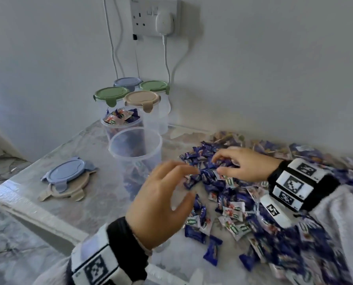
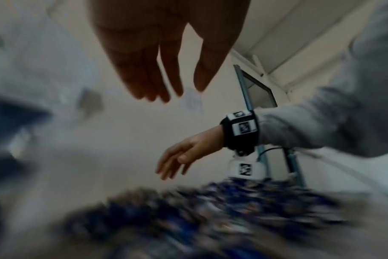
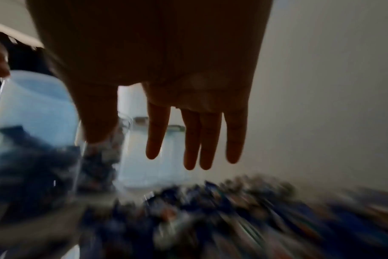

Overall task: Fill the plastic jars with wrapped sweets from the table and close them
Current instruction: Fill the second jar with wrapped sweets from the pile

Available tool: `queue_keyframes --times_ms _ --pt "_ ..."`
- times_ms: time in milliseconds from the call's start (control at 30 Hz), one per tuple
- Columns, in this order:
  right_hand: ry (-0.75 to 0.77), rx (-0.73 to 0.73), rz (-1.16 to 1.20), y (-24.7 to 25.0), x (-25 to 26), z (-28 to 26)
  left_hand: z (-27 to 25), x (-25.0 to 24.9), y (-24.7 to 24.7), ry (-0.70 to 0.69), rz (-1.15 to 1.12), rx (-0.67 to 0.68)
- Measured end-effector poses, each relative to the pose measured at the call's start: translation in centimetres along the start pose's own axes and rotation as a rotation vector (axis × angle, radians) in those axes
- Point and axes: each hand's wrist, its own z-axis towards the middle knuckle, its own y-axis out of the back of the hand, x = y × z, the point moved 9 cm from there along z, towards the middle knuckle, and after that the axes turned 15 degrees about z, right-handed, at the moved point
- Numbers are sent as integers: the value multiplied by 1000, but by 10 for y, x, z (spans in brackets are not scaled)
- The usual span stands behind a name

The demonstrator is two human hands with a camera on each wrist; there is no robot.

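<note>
A heap of wrapped sweets point(image 1: 233, 204) in blue and white wrappers covers the right side of the marble table point(image 1: 72, 210). An open clear plastic jar point(image 1: 135, 155), partly filled, stands left of the heap. Behind it stands a second lidless jar point(image 1: 121, 123), heaped with sweets. My left hand point(image 1: 163, 204) hovers between the near jar and the heap, fingers spread, holding nothing. My right hand point(image 1: 243, 163) reaches onto the heap, fingertips touching the sweets. Both wrist views are blurred; the left hand point(image 2: 157, 61) and the right hand point(image 3: 188, 122) show straight, empty fingers.
Several closed jars stand by the wall: two with green lids point(image 1: 110, 95), one blue point(image 1: 128, 82), one beige point(image 1: 141, 98). A loose blue lid point(image 1: 66, 175) lies on a beige lid point(image 1: 68, 191) at the table's left. Cables hang from a wall socket point(image 1: 155, 17).
</note>
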Motion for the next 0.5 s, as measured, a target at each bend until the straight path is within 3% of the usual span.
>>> queue_keyframes --times_ms 133,200,300,500 --pt "-268 246 -65 -39 -74 -51 -43 6 -106 210 130 760" --pt "-332 298 -48 -52 -92 -75 -65 9 -131 230 252 1035" --pt "-333 332 -45 -64 -99 -103 -75 2 -149 144 345 1199" --pt "-343 406 -197 -78 -100 -137 -64 -28 -173 3 314 1242"
